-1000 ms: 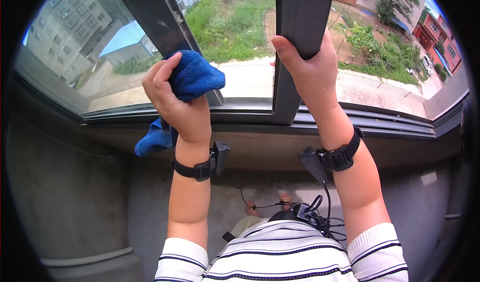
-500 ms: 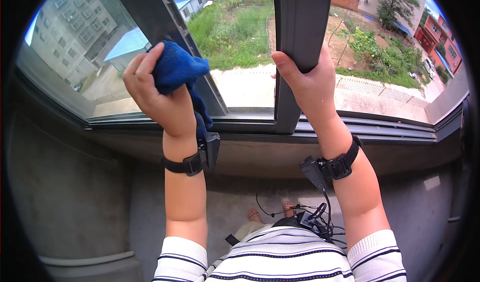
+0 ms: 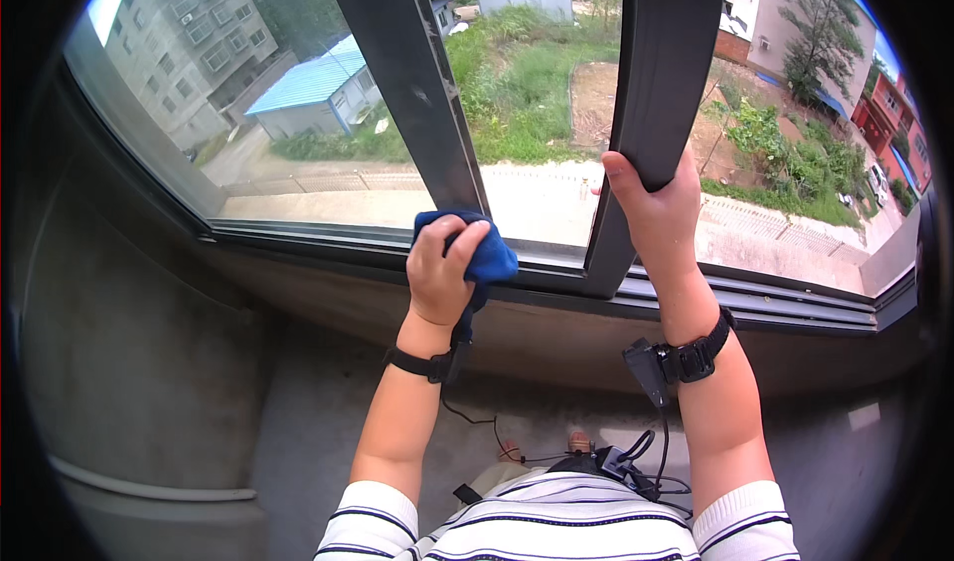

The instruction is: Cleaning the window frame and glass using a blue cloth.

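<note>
Bunched in my left hand (image 3: pixel 440 271) is a blue cloth (image 3: pixel 489 257), its loose end hanging down beside my wrist. The hand and cloth press at the foot of a dark upright frame bar (image 3: pixel 422 94), where it meets the lower rail. To the right, my right hand (image 3: pixel 658 208) grips the thick dark edge of the sliding window sash (image 3: pixel 668 74), thumb on its left side and the fingers mostly hidden behind. Between the two uprights stands a glass pane (image 3: pixel 542 114) with greenery showing through.
Metal sliding tracks (image 3: pixel 755 308) run along the sill on the right. Below is a grey wall, and a pale pipe (image 3: pixel 154 489) lies low on the left. Black cables (image 3: pixel 646 467) hang by my waist, and each wrist wears a strapped device. Buildings and a yard lie outside.
My left hand has moved down and to the right with the cloth, from partway up the upright to its foot. My right hand still holds the sash. The view has shifted.
</note>
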Tool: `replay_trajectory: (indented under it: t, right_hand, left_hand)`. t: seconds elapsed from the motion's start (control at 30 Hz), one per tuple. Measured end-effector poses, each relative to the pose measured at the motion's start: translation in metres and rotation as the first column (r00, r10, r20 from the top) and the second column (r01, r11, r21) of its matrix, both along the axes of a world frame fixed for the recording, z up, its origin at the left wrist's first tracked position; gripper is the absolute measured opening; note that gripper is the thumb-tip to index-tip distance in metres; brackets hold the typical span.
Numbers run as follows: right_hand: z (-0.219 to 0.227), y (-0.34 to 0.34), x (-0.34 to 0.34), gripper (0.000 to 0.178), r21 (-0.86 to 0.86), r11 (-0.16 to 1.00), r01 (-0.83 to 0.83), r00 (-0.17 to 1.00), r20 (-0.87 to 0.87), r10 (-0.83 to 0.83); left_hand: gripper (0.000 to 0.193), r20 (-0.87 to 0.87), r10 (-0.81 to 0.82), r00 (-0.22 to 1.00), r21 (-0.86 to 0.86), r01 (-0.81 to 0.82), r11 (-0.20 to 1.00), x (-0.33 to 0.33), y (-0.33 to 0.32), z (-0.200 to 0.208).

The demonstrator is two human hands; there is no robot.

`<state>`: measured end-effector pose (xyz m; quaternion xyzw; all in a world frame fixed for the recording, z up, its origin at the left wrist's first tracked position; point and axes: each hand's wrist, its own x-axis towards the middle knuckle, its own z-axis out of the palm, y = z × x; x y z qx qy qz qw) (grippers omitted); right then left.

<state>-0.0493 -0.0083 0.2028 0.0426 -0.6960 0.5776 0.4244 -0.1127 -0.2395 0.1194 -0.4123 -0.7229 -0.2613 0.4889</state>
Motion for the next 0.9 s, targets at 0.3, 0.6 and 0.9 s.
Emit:
replay_trajectory:
  t: [0.3,0.6,0.9]
  right_hand:
    - [-0.001,0.0,-0.005,0.041,0.002,1.0,-0.016,0.999,-0.029,0.016]
    - [-0.004,0.005,-0.005,0.043,-0.026,0.997,-0.079,0.995,-0.057,0.077]
    - [0.002,-0.028,-0.016,0.053,0.14,0.99,0.027,0.995,-0.098,-0.013]
  left_hand:
    - [0.038,0.104,0.228,0.968,0.511,-0.249,0.823,-0.045,-0.04,0.049]
    - [0.049,0.202,-0.009,0.979,0.125,-0.017,0.992,0.027,0.032,-0.056]
    - [0.045,0.381,0.125,0.916,0.271,-0.24,0.932,0.027,-0.003,-0.04]
